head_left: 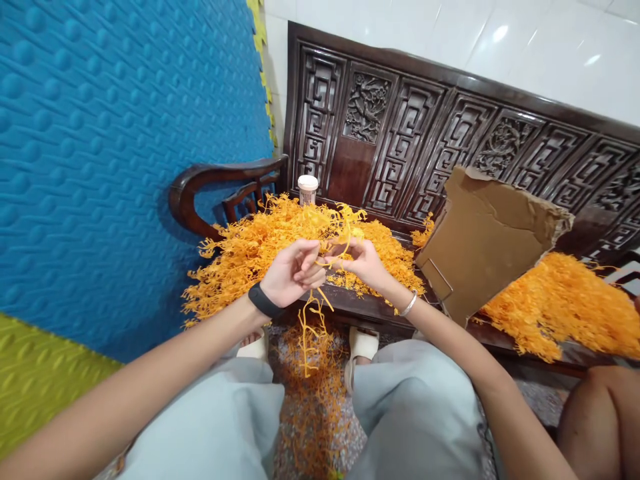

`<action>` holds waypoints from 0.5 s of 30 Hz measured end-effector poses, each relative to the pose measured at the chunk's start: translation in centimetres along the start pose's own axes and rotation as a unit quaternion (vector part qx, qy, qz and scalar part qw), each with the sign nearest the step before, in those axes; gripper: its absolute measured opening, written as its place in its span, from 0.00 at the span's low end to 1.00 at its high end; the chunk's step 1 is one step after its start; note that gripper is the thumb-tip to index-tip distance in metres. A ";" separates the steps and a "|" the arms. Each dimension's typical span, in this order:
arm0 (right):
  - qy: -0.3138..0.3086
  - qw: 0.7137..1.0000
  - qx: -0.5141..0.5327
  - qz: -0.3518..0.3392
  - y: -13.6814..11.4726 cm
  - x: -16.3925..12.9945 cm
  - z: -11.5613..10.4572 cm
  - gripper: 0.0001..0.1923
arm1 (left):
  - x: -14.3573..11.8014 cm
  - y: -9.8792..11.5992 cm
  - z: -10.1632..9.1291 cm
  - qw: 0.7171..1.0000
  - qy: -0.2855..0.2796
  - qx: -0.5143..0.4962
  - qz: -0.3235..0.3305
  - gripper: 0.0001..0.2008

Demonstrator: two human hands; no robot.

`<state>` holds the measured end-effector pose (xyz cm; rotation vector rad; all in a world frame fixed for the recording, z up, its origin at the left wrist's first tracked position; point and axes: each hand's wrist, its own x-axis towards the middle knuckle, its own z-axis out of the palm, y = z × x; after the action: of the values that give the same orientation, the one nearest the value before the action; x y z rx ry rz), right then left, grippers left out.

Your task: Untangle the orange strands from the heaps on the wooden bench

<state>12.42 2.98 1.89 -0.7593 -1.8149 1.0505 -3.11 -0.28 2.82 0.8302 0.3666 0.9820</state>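
My left hand (pixel 293 272) and my right hand (pixel 361 262) meet over the front edge of a dark carved wooden bench (pixel 370 310). Both pinch one orange plastic sprig (pixel 313 320); its branched stems hang down between my knees, and another part curls up above my fingers. Just behind my hands lies a big heap of the same orange sprigs (pixel 250 250) on the bench seat. A black band sits on my left wrist, a silver bangle on my right.
A torn cardboard sheet (pixel 483 237) leans on the bench, with a second orange heap (pixel 565 303) to its right. A small white-lidded jar (pixel 307 189) stands behind the first heap. Orange scraps (pixel 313 413) litter the floor. Another person's knee (pixel 597 413) is at lower right.
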 end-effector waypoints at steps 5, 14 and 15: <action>0.062 0.995 -0.067 -0.029 0.7 0.3 -0.8 0.17 | -0.2 0.4 0.6 1.000 0.007 0.005 -0.006 0.20; 0.131 0.906 -0.401 0.028 4.7 0.4 -4.2 0.17 | 1.5 -3.5 1.2 0.981 0.148 0.049 -0.115 0.18; 0.125 0.895 -0.427 0.046 4.9 0.4 -4.3 0.17 | 1.7 -4.0 1.2 0.979 0.164 0.055 -0.111 0.18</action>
<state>16.47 6.96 -1.20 -1.4289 -1.9964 0.1266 0.87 -0.55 0.67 0.7072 0.7868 0.8938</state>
